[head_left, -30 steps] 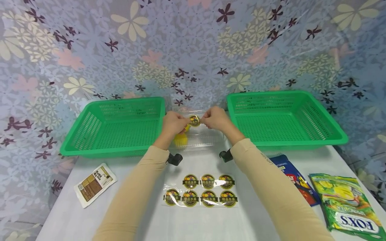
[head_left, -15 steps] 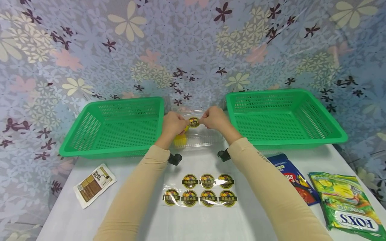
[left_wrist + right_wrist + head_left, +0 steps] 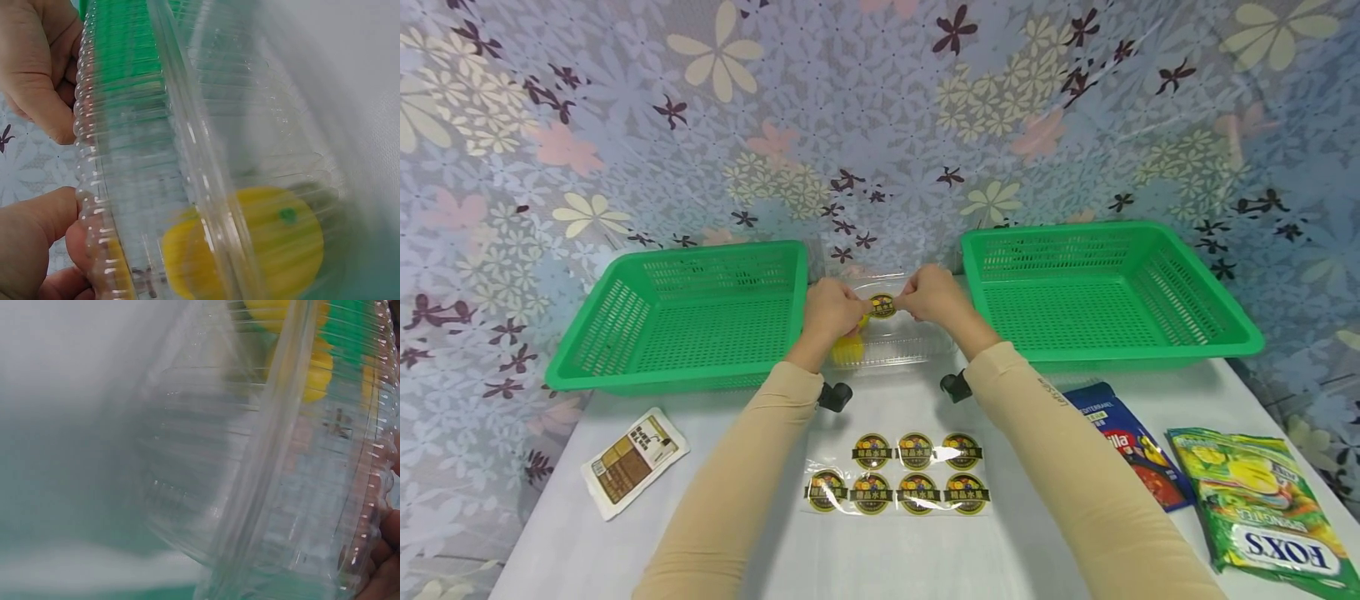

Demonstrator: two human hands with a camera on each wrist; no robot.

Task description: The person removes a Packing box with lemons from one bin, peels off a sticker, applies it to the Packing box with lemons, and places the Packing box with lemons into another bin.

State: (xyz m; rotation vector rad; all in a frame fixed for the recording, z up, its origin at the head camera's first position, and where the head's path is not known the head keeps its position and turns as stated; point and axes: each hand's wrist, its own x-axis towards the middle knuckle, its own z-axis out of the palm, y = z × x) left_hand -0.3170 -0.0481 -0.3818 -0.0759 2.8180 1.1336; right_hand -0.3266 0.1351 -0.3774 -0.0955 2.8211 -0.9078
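Observation:
My left hand [image 3: 835, 311] and right hand [image 3: 929, 294] pinch opposite sides of a round black-and-gold fruit sticker [image 3: 882, 306]. They hold it at the lid of a clear plastic clamshell box [image 3: 910, 350], between the two baskets; whether all of the sticker touches the lid I cannot tell. Yellow fruit [image 3: 275, 244], one with a green spot, lies inside the box, at its left end in the head view. Fingers of the left hand [image 3: 37, 237] and right hand [image 3: 40, 69] show behind the ribbed lid in the left wrist view. The right wrist view is blurred.
Green baskets stand left [image 3: 700, 333] and right [image 3: 1075, 317] of the box. A clear sheet of similar stickers [image 3: 895, 475] lies in front. A brown-and-white packet [image 3: 635, 461] is on the left; a blue pouch [image 3: 1131, 442] and green FOX'S bag [image 3: 1262, 500] are on the right.
The sticker has shifted very slightly down towards the lid and left in the head view. Both hands keep their pinch and stay almost in place.

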